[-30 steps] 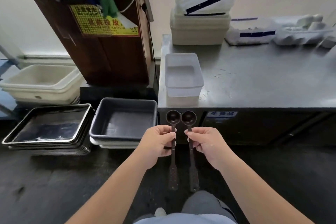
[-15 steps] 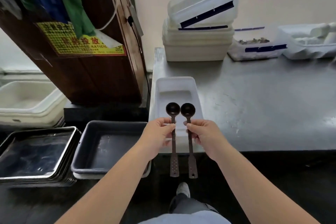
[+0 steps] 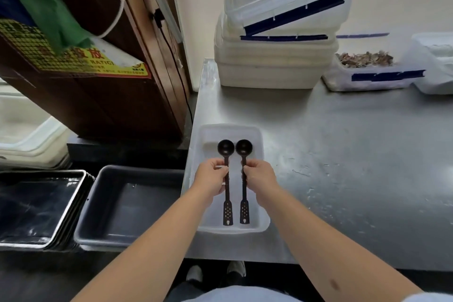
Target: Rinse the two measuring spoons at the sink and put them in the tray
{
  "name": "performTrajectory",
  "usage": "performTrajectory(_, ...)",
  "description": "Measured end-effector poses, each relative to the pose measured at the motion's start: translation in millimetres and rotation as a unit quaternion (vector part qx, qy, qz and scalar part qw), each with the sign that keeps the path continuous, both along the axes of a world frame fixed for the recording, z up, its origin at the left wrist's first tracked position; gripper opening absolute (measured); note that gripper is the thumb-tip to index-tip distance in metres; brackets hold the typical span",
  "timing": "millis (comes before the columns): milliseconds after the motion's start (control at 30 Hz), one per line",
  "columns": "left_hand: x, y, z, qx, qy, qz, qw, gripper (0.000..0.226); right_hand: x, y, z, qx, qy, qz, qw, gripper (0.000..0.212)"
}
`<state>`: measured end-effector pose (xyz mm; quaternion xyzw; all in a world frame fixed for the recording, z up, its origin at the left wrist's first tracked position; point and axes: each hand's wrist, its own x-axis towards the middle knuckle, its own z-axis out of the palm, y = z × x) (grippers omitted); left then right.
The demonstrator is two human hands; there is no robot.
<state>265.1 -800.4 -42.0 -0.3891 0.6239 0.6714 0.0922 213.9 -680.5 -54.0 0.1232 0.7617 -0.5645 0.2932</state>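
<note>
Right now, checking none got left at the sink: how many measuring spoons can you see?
2. The left spoon is pinched by the left hand, the right spoon by the right hand, side by side over the white tray.

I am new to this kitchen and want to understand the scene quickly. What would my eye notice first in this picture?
First, the two dark measuring spoons, left spoon and right spoon, held side by side, bowls away from the person, over the white tray at the steel counter's near left corner. The left hand and right hand each pinch one handle. Behind, white lidded tubs stack against the wall.
</note>
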Motion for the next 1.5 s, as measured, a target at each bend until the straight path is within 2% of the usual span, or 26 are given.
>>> performTrajectory(133, -6, -1, -24, -0.016, -0.040, -0.002, 0.999, 0.023, 0, -17, -17, 0.036, 0.003, 0.008, 0.999, 0.029)
performTrajectory(400, -3, -6, -61, -0.131, -0.087, -0.051, 0.986, 0.022, 4, -26, -54, 0.146, -0.016, 0.032, 0.989, 0.026)
performTrajectory(567, -3, -9, -69, -0.214, -0.090, -0.088, 0.969, 0.020, 6, -25, -61, 0.200, 0.008, 0.054, 0.978, 0.023)
performTrajectory(967, -1, -11, -70, -0.263, -0.066, -0.131, 0.954, 0.021, 10, -27, -59, 0.234, 0.042, 0.080, 0.968, 0.021)
performTrajectory(1067, -1, -12, -68, -0.261, -0.071, -0.140, 0.953, 0.029, 13, -28, -56, 0.227, 0.044, 0.087, 0.969, 0.021)
performTrajectory(1133, 3, -10, -65, -0.279, -0.068, -0.157, 0.945, 0.039, 17, -28, -52, 0.229, 0.058, 0.111, 0.965, 0.029)
performTrajectory(1233, 11, -7, -55, -0.303, -0.043, -0.211, 0.929, 0.050, 24, -26, -46, 0.222, 0.086, 0.149, 0.960, 0.040)
performTrajectory(1333, 21, -9, -46, -0.340, -0.004, -0.292, 0.894, 0.062, 31, -20, -37, 0.224, 0.113, 0.199, 0.947, 0.042)
performTrajectory(1433, 35, -17, -30, -0.443, 0.039, -0.345, 0.827, 0.068, 38, -8, -22, 0.261, 0.184, 0.293, 0.901, 0.058)
performTrajectory(1500, 45, -25, -20, -0.536, 0.042, -0.378, 0.754, 0.074, 42, 4, -11, 0.319, 0.260, 0.349, 0.842, 0.072)
